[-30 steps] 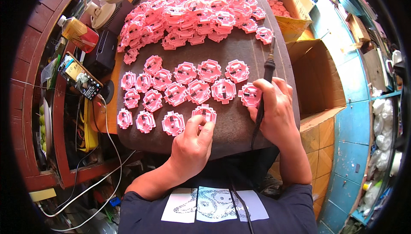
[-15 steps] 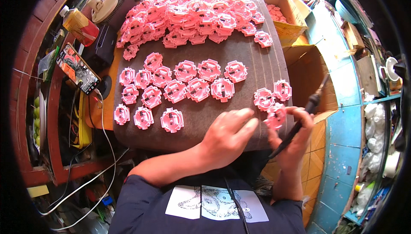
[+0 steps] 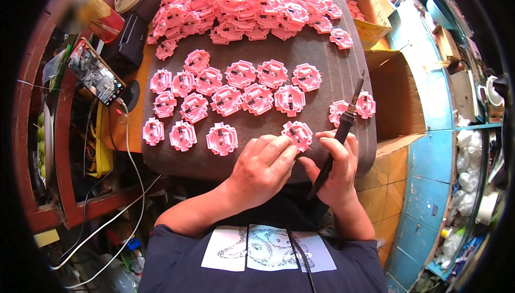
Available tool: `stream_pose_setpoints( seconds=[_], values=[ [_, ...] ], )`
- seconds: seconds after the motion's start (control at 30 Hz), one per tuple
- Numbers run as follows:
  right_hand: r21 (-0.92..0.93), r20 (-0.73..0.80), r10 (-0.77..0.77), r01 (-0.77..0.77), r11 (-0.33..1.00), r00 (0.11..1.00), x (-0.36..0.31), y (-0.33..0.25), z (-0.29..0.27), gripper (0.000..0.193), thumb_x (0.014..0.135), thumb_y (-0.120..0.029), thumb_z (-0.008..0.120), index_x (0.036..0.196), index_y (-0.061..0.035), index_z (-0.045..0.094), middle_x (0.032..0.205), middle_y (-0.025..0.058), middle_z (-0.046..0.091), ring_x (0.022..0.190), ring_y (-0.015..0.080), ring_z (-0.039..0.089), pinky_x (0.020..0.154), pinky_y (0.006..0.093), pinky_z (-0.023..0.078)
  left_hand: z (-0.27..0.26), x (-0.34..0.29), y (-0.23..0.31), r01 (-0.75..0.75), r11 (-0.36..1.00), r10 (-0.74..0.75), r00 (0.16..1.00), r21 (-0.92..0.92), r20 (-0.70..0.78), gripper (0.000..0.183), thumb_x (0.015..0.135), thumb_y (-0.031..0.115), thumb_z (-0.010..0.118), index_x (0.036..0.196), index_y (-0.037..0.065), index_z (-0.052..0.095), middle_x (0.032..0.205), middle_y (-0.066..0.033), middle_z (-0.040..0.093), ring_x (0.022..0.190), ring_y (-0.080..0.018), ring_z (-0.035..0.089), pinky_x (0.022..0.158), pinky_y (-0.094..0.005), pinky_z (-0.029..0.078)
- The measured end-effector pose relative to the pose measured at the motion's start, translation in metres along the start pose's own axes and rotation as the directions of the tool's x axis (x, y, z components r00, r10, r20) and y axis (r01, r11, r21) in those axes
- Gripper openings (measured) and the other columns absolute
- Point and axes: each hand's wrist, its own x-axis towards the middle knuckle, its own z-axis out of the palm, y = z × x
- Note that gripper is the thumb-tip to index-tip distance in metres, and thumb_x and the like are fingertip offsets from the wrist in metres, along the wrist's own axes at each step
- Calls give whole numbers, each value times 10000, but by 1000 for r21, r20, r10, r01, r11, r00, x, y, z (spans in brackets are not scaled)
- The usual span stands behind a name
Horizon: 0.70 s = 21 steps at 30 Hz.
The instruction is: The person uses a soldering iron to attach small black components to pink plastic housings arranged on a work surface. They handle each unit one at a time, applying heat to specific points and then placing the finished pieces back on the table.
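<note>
My left hand is closed, its fingertips pinching the lower left edge of a round pink plastic part with a small black piece across its middle. This part is by the front edge of the dark padded table. In my right hand is a black-handled soldering iron, its tip pointing up and away. The right thumb and fingertip are close to the same part, apart from it. Several like pink parts lie in loose rows to the left and beyond. Two more sit at the right, one of them partly behind the iron.
A big heap of pink parts covers the table's far end. Cardboard boxes stand against its right side, one holding pink parts. At the left are a phone on a stand, a bottle of red liquid and white cables.
The pink part has gone from my right hand, leftward to my left fingertips. The right hand and soldering iron have also moved left, and the iron now stands more upright.
</note>
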Motion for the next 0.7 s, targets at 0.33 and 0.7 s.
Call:
stream_pose_setpoints(
  seconds=[0.33,0.7],
  values=[
    [128,9,-60,58,990,998,-2,8,10,482,808,-82,718,1279,-43,626,929,171,634,912,415,614,847,499,499,8,5,-6,-31,999,32,998,9,-51,409,794,51,834,1178,19,698,1198,-147,676,974,-339,671,818,-451,524],
    [-231,-592,51,-231,945,804,-70,57,-58,442,816,13,729,1220,-86,581,942,130,668,880,327,677,797,446,510,18,6,-6,5,1000,-6,999,-12,-39,328,845,-93,744,1158,5,732,1165,-174,633,954,-306,665,773,-369,543]
  ],
)
